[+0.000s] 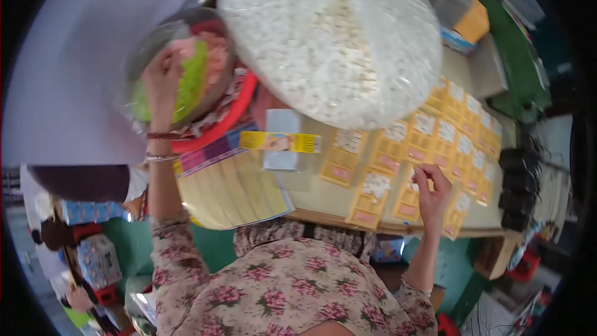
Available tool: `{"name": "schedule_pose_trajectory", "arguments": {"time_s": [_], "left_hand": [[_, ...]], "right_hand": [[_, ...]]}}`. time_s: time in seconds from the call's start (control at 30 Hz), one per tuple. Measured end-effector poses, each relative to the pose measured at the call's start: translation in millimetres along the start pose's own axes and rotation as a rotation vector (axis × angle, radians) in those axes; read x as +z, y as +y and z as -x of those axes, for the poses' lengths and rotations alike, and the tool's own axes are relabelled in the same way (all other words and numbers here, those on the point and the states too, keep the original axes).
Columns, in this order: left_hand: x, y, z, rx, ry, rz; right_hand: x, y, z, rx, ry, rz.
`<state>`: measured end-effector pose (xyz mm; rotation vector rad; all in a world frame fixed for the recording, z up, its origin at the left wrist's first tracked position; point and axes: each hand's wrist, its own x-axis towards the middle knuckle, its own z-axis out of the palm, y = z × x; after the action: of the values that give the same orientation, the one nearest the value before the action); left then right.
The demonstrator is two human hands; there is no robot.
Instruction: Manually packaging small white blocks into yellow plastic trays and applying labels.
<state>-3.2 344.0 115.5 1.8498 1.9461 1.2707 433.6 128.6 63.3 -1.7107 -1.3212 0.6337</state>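
Beside the yellow trays (367, 203) bulges a plastic bag (311, 43)

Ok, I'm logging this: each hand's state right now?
Left hand: curled at the grey bowl; can't tell whether it's holding anything.
Right hand: pinched closed at a yellow tray; any held item unclear.

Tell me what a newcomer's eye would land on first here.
First, the huge clear bag of white pieces, bulging across the top middle. Next, the rows of yellow trays to its lower right, many with white and pink bits, the right hand over the nearer ones. Then, at upper left, the bright green pieces beside pink ones in a bowl, where the left hand is.
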Motion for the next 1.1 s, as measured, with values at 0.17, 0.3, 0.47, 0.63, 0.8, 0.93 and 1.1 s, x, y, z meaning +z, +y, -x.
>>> {"name": "schedule_pose_trajectory", "arguments": {"time_s": [0.17,0.3,0.47,0.63,0.8,0.93,1.1], "left_hand": [[-5,-14,2,-0.134,-0.099,0.388],[-6,-8,5,-0.222,-0.123,0.216],[-8,-14,5,-0.102,-0.109,0.030],[-6,-14,15,-0.069,-0.127,0.053],[-7,20,30,0.058,-0.081,0.028],[11,63,78,0.112,-0.300,0.346],[78,156,165,-0.056,-0.994,0.735]], "right_hand": [[26,-9,-15,-0.113,-0.120,-0.070],[46,-22,-23,-0.185,-0.185,-0.082],[52,-27,-24,-0.221,-0.220,-0.062],[50,-20,-21,-0.150,-0.244,-0.064],[52,-22,-19,-0.165,-0.207,-0.090],[64,-38,-14,-0.103,-0.220,-0.341],[73,-39,5,-0.177,-0.225,-0.546]]}}
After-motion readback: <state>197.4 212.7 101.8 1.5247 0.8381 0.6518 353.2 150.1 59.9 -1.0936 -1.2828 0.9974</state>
